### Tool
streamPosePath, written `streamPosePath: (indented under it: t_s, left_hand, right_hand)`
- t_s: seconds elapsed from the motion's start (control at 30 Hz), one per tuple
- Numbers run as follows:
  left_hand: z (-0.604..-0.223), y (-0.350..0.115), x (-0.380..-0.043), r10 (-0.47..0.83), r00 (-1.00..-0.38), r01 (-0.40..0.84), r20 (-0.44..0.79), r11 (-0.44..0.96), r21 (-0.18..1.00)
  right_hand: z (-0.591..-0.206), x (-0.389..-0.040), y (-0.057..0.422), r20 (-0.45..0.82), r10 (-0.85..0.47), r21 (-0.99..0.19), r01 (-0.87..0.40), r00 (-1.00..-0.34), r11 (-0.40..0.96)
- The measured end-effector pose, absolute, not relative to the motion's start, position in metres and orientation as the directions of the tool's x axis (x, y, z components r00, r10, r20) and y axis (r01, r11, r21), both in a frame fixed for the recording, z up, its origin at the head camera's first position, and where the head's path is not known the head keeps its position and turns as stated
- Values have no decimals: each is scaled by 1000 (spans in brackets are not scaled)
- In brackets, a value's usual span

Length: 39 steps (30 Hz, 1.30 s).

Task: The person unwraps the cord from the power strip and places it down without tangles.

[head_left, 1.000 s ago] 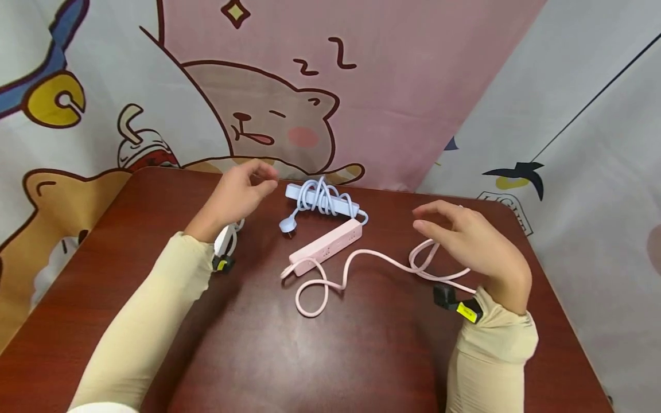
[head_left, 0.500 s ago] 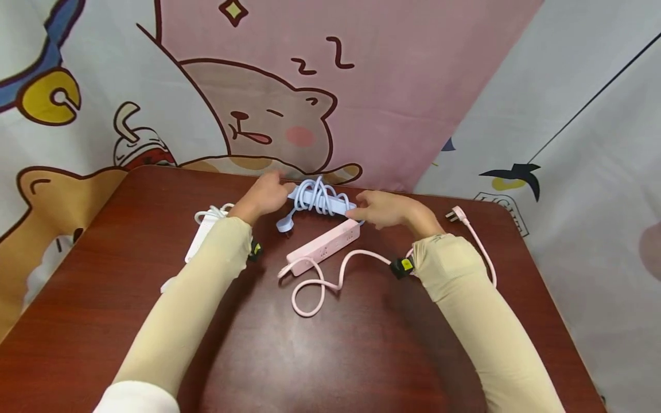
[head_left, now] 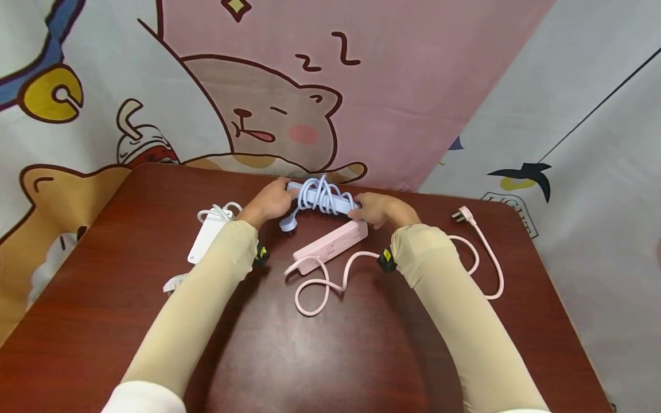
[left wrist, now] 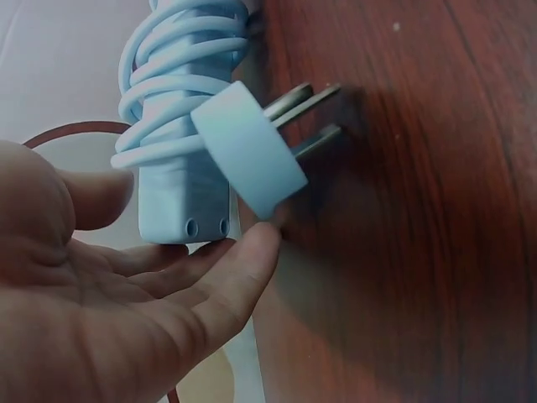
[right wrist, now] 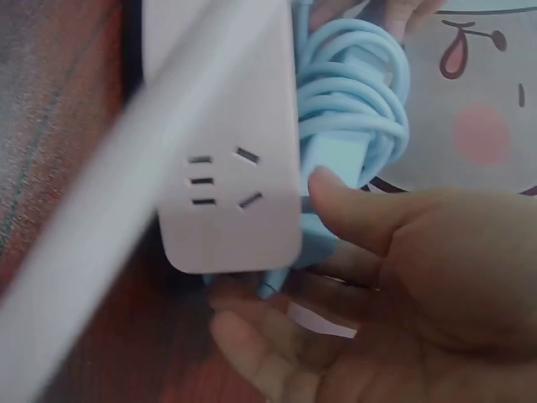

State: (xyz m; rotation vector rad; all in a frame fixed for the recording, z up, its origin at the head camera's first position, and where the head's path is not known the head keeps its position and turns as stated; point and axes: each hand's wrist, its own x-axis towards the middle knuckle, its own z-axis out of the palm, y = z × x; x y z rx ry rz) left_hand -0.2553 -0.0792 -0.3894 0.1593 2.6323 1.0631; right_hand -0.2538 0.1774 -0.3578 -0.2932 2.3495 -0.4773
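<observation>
A light-blue power strip (head_left: pixel 335 204) lies near the table's far edge, its cord wound round its middle. My left hand (head_left: pixel 271 201) holds its left end, thumb on one side and fingers under the end in the left wrist view. Close to those fingertips is the strip's blue plug (left wrist: pixel 250 151), prongs outward. My right hand (head_left: pixel 379 207) grips the other end, the thumb (right wrist: pixel 340 206) on the near face and the fingers round behind, partly hidden. Just in front, a pink power strip (head_left: pixel 330 248) overlaps the blue one in the right wrist view.
A pink cord (head_left: pixel 311 314) loops over the table to a pink plug (head_left: pixel 466 214) at the right. Left of my forearm lie a white power strip (head_left: pixel 205 236) and a white plug (head_left: pixel 174 282). A cartoon-print curtain (head_left: pixel 403 115) hangs behind the table (head_left: pixel 310 367).
Both hands have come inward from above the table to the two ends of the blue power strip and now hold it. The strips have stayed about where they were.
</observation>
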Motion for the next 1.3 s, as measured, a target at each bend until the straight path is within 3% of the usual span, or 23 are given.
streamPosePath:
  t_s: [0.23, 0.5, 0.9, 1.3]
  left_hand:
    - [-392, -76, -252, 166, -960, -53, -225, 684, 728]
    - [-397, -75, -251, 142, -963, -161, -228, 374, 913]
    - [-378, -88, -242, 106, -993, -50, -57, 67, 996]
    - [-349, -94, -215, 60, -996, 72, 71, 17, 997]
  right_hand:
    - [-363, -252, 173, -480, -341, -311, -207, -808, 928]
    - [-359, -249, 173, -415, -349, -364, -198, -840, 910]
    - [-321, -242, 189, -206, -373, -549, -209, -904, 809]
    - [-288, -210, 198, 26, -343, -556, -299, -939, 776]
